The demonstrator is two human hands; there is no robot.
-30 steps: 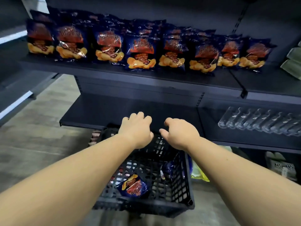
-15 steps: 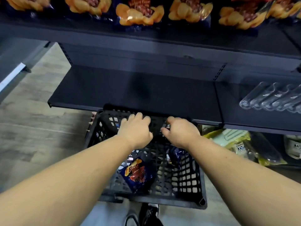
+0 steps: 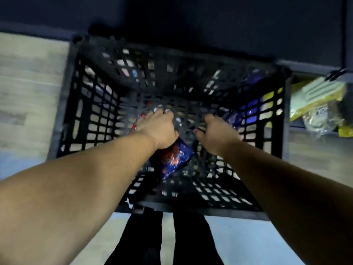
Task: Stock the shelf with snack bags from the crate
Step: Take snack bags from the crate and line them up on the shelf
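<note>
Head view, looking straight down: both your forearms reach into the black lattice crate [image 3: 76, 119], which stands on the pale wood floor [image 3: 28, 77] against the foot of the dark shelf [image 3: 210, 20].

Your left hand [image 3: 158, 129] lies on a blue snack bag [image 3: 175, 157] at the crate bottom, knuckles up, fingers curled down over the bag's far end. Motion blur hides whether the fingers have closed on it, so the grip cannot be told. The bag's near end, blue with red print, shows below your wrist.

Your right hand [image 3: 215, 132] is loosely spread, thumb out toward the left hand, and holds nothing visible. A second bag [image 3: 234, 118], blue, shows just beyond it against the crate's right wall.

Outside the crate, to the right, yellow packets [image 3: 317, 96] lie under the shelf. At the lower edge, your dark trouser legs [image 3: 149, 241] stand just behind the crate's near rim.
</note>
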